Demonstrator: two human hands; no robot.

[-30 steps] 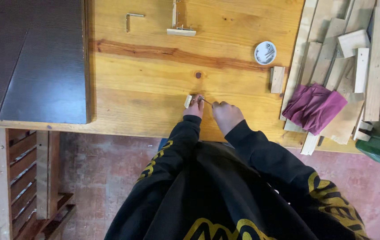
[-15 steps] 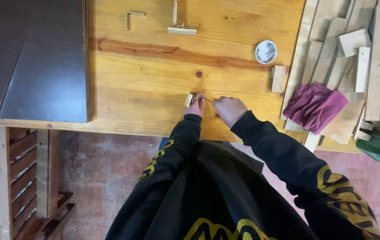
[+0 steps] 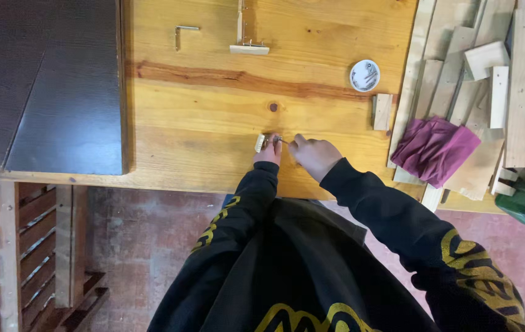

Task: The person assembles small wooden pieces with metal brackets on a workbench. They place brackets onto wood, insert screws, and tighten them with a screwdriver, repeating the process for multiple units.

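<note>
Pine workbench (image 3: 213, 123) in a wood shop: a person's left hand (image 3: 268, 152) is pinching a small wooden block (image 3: 260, 142) near the front edge while the right hand (image 3: 316, 157) is gripping a thin metal tool (image 3: 279, 140) against it — apparently mid-fastening, calling next for steady, aligned pressure.

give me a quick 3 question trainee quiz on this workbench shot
1. True or false: the small round white dish holding metal bits lies on the dark grey panel.
2. Which hand touches the small pale wooden block? A. left hand B. right hand
3. Fill in: the crumpled purple cloth rests on a pile of wooden ____.

Key
1. False, it lies on the yellow pine tabletop.
2. A; the right hand holds a thin metal piece beside it.
3. Offcuts.
</note>
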